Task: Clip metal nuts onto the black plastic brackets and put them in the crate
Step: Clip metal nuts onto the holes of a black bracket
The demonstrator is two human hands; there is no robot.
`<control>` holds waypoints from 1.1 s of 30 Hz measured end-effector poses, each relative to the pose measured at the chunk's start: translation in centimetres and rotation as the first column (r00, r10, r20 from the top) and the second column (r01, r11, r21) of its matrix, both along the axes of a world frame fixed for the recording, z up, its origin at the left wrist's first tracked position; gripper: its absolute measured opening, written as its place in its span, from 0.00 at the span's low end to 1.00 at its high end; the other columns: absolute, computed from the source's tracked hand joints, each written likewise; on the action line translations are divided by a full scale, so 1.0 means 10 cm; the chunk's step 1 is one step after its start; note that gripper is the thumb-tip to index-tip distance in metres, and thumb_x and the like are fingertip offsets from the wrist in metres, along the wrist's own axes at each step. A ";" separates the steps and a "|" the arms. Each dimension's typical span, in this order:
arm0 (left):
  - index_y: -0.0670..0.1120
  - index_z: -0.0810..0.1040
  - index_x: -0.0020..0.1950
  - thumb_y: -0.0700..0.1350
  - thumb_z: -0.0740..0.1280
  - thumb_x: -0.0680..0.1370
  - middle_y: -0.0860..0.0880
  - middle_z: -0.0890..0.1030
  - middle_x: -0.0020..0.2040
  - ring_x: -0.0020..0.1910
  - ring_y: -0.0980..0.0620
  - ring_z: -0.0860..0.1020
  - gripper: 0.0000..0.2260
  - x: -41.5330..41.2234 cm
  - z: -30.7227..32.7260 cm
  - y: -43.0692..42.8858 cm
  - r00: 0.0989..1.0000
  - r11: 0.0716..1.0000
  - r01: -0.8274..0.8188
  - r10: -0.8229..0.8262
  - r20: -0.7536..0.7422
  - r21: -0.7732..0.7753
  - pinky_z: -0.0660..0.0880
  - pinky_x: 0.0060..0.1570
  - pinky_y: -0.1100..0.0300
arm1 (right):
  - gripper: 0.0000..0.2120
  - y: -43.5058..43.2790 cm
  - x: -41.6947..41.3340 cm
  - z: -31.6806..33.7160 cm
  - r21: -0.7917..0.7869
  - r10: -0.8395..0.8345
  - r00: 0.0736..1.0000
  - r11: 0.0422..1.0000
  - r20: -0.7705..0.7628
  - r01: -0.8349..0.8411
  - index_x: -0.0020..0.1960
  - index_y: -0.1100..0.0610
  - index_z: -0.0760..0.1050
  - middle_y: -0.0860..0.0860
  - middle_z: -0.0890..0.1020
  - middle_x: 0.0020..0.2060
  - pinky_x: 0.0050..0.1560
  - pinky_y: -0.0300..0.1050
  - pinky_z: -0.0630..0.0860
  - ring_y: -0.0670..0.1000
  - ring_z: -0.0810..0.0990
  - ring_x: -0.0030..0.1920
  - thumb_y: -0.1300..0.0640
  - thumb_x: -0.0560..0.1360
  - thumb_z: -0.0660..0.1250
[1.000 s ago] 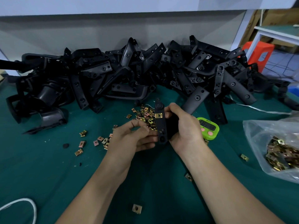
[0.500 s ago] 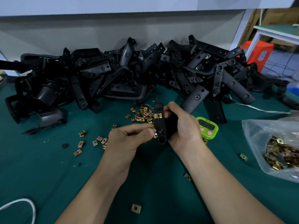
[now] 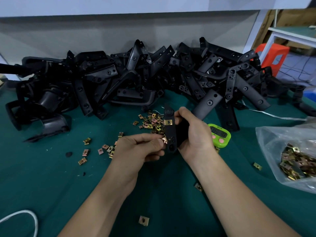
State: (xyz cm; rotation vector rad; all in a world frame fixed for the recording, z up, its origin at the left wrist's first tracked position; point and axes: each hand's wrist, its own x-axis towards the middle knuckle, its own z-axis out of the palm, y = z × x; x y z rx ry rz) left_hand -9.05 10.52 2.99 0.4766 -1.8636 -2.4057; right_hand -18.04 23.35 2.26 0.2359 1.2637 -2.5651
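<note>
**Nut meets bracket at the workbench**

The left hand (image 3: 142,147) pinches a brass-coloured metal nut (image 3: 165,139) between thumb and forefinger, at the lower edge of a black plastic bracket (image 3: 170,132). The right hand (image 3: 195,134) grips the bracket upright above the green table (image 3: 51,177). A clipped nut (image 3: 168,122) sits higher on the bracket. Loose nuts (image 3: 150,121) lie just behind, with the bracket pile (image 3: 153,74) beyond. The right hand half hides a green timer (image 3: 220,134), whose digits are too blurred to read.

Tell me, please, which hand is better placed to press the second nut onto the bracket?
Left. The left hand pinches the nut at the lower edge of the bracket, so it likely only needs to push. The right hand grips the bracket, steadying it.
</note>
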 end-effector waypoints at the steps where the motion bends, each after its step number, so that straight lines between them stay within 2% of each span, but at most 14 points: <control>1: 0.43 0.88 0.43 0.45 0.77 0.61 0.41 0.86 0.39 0.34 0.50 0.84 0.12 0.00 0.00 0.00 1.000 1.000 -0.002 0.002 0.000 -0.003 0.80 0.35 0.64 | 0.15 0.00 0.00 0.00 0.003 -0.001 1.000 1.000 -0.001 0.001 0.33 0.55 0.81 0.50 0.76 0.29 0.27 0.42 0.75 0.50 0.76 0.27 0.53 0.77 0.71; 22: 0.42 0.88 0.44 0.43 0.77 0.63 0.41 0.86 0.38 0.34 0.51 0.83 0.11 -0.01 -0.02 -0.02 1.000 0.999 0.005 -0.006 -0.016 -0.038 0.80 0.36 0.64 | 0.15 0.01 0.00 -0.01 -0.002 0.039 0.999 0.999 0.024 -0.039 0.32 0.55 0.81 0.50 0.76 0.29 0.27 0.42 0.74 0.50 0.77 0.27 0.52 0.77 0.71; 33: 0.42 0.88 0.45 0.45 0.79 0.61 0.41 0.86 0.39 0.33 0.51 0.82 0.14 0.00 -0.01 -0.05 0.997 0.997 0.064 -0.066 -0.042 -0.051 0.79 0.35 0.64 | 0.17 -0.01 0.01 0.00 0.018 0.028 1.000 0.999 0.001 -0.028 0.30 0.55 0.82 0.50 0.76 0.27 0.27 0.42 0.74 0.49 0.76 0.26 0.54 0.77 0.71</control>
